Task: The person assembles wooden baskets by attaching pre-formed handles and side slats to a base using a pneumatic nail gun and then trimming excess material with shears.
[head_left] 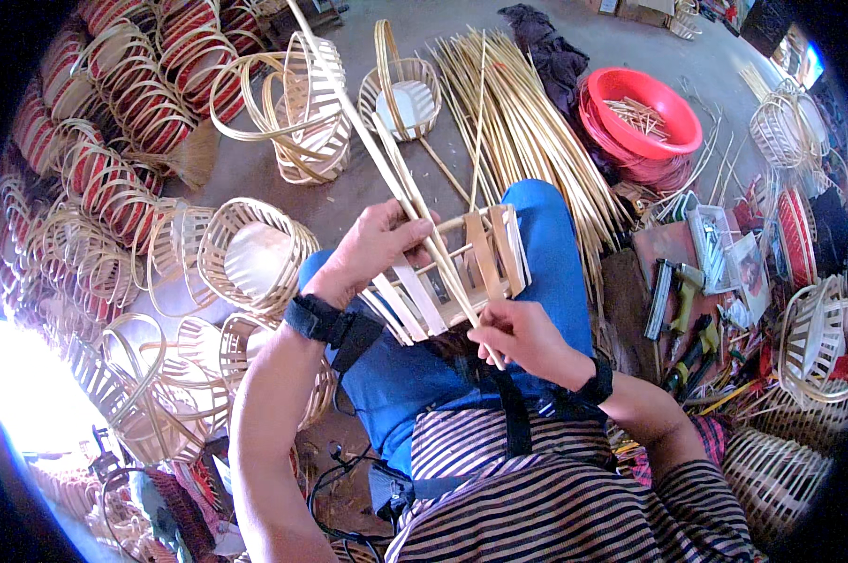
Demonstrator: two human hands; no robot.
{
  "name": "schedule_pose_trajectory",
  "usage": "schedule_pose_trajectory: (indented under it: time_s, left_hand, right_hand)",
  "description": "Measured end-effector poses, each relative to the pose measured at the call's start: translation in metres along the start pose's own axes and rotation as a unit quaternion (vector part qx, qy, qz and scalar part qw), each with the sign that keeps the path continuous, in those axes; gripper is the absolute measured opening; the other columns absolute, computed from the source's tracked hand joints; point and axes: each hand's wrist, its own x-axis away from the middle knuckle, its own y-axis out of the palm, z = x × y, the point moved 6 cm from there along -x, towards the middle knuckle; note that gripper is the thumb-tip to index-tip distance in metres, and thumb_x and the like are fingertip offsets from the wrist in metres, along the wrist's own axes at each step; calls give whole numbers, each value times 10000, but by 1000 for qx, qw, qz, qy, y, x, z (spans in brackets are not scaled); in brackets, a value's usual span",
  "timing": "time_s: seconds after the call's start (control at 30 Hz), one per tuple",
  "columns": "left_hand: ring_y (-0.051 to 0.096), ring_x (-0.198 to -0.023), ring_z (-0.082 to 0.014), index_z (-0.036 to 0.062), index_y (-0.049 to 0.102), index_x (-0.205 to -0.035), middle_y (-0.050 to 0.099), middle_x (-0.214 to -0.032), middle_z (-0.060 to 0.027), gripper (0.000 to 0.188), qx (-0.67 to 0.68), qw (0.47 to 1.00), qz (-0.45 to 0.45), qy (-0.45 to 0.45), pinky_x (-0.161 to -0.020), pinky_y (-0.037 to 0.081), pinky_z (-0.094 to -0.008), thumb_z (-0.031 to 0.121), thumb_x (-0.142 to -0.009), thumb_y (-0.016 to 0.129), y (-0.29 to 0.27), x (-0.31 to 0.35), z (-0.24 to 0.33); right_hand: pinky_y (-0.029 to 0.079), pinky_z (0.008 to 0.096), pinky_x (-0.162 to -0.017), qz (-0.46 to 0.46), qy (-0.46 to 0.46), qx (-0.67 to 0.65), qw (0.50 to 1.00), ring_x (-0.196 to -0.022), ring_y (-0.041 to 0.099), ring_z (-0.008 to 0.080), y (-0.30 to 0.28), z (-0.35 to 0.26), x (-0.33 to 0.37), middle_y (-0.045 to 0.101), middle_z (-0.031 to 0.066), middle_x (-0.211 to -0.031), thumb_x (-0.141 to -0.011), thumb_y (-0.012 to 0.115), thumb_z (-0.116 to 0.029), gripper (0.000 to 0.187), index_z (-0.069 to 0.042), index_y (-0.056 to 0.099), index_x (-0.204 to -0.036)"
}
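Observation:
My left hand (pixel 372 244) is closed round a few long pale bamboo strips (pixel 360 114), which slant from the far left down toward my lap. The lower ends of the strips are pinched between the fingers of my right hand (pixel 537 342). Beneath the strips, an openwork basket (pixel 485 249) of flat light and brown slats lies tilted across my thighs. The strips cross over its open side. Part of the basket is hidden behind my left hand and the strips.
Stacked red-and-tan baskets (pixel 114 84) fill the far left, with pale handled baskets (pixel 255 253) nearer. Ahead lies a bundle of thin bamboo sticks (pixel 527 131). A red basin (pixel 668 136) stands beyond it, right. Green-handled tools (pixel 689 296) and a stapler-like tool (pixel 660 298) lie at my right.

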Motion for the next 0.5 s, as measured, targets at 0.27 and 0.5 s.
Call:
schedule_pose_trajectory:
  time_s: [0.27,0.5]
  left_hand:
    - [512,-606,-43,1,510,-1008,580,-791,-29,253,-3,999,-4,32,-566,444,-172,150,-804,498,1,-2,3]
    - [515,-594,-64,8,471,-1056,584,-813,-44,289,-30,999,11,38,-558,441,-190,141,-800,489,-2,0,13]
  right_hand:
    - [442,197,-470,-35,39,-170,984,-526,545,96,9,28,12,579,80,-655,-803,516,-183,201,17,516,-777]
    - [397,204,-378,-123,104,-136,977,-441,516,112,20,36,10,542,68,-572,-827,461,-216,243,10,507,-750]
